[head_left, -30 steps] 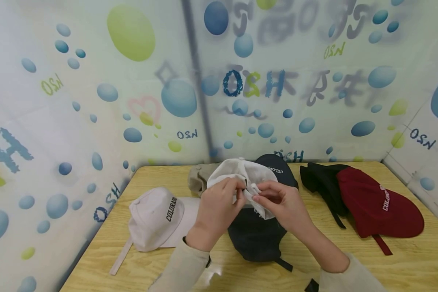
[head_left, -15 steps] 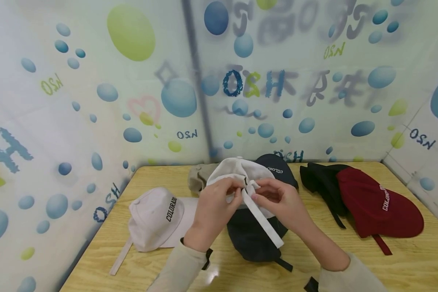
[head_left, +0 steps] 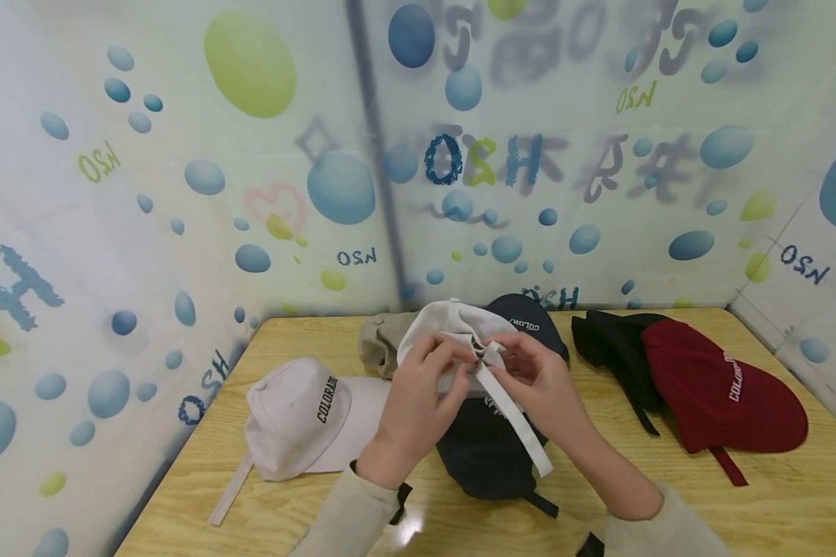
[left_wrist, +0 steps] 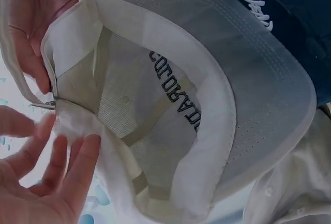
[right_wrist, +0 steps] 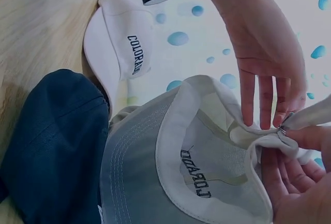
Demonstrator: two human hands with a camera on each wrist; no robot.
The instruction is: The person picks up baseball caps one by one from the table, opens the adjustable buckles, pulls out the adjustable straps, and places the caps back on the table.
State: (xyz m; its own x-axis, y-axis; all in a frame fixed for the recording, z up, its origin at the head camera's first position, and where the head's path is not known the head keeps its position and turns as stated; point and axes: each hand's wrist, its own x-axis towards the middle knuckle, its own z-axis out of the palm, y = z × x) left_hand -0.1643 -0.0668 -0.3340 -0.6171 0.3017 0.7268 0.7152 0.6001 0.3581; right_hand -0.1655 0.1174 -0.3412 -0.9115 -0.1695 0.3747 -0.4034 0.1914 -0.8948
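Note:
Both hands hold a white baseball cap (head_left: pixel 453 317) above the table, its open back towards me. In the left wrist view its hollow inside shows, with dark COLORADO lettering (left_wrist: pixel 173 89) seen from behind. My left hand (head_left: pixel 418 394) pinches the back band by a small metal buckle (left_wrist: pixel 50 104), thumb and forefinger close to it. With thumb and fingers my right hand (head_left: pixel 546 394) grips the other side of the band, its fingers reaching inside, as the right wrist view shows. A long white strap (head_left: pixel 514 422) hangs down between the hands from the buckle.
A black cap (head_left: pixel 488 460) lies under the hands. Left is a pale pink COLORADO cap (head_left: pixel 296 418); behind sit a beige cap (head_left: pixel 378 340) and a navy cap (head_left: pixel 532 329). A dark red cap (head_left: pixel 717 394) and a black one (head_left: pixel 609 348) lie right on the wooden table (head_left: pixel 209 472).
The white strap's long tail, not seen hanging a second ago, now dangles between the hands. My left fingers have shifted slightly right and spread a little at the buckle.

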